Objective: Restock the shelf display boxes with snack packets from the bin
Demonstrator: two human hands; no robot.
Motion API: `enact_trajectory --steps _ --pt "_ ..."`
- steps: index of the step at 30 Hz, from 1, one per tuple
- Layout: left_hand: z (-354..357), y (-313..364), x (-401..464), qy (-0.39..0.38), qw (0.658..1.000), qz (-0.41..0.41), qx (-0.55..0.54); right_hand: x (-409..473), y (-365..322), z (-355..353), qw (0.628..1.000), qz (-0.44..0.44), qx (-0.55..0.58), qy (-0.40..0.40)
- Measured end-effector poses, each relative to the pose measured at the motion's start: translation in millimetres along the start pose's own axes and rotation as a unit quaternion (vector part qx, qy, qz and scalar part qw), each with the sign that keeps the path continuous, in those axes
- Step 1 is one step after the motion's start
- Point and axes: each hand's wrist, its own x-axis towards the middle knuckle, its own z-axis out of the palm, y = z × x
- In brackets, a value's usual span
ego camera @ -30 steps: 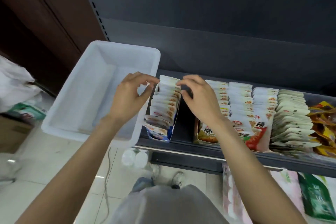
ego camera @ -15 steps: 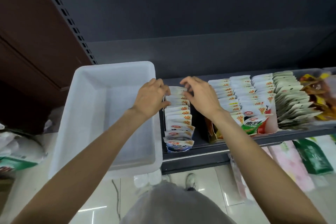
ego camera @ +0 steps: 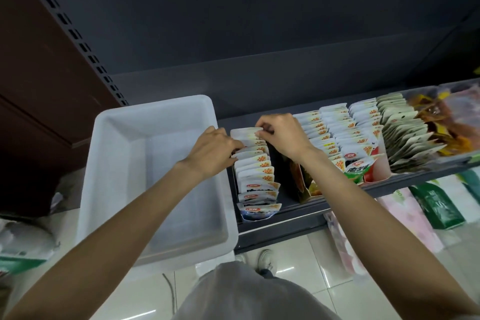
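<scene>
My left hand [ego camera: 211, 149] and right hand [ego camera: 281, 135] each held a pinching grip on the rear snack packets [ego camera: 248, 135] in the leftmost display box [ego camera: 255, 215], beside the white bin [ego camera: 155, 122].

White pkts [ego camera: 255, 163] upright, leftmost box [ego camera: 253, 216]

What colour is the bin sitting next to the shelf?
White, slightly translucent plastic bin; the head view shows it, just left of the left hand.

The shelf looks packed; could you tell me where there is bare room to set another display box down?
Bare shelf shows between the leftmost packet row, where the left hand and right hand work, and the tilted orange box. Rightward, rows stand crowded. The white bin looks empty.
</scene>
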Motion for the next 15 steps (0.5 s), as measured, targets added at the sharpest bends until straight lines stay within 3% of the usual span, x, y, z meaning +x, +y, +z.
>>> enact_trajectory --steps 4,10,15 --pt "-1 6 8 -0.016 1.000 -0.013 0.021 3 1 -5 0.999 -0.016 0.009 -0.029" --pt "0 13 7 0.026 0.999 -0.032 0.034 7 0 -14 0.992 -0.073 -0.001 -0.101" --pt "12 15 -10 0.175 0.984 -0.037 0.018 6 9 -17 0.988 -0.096 0.018 -0.119"
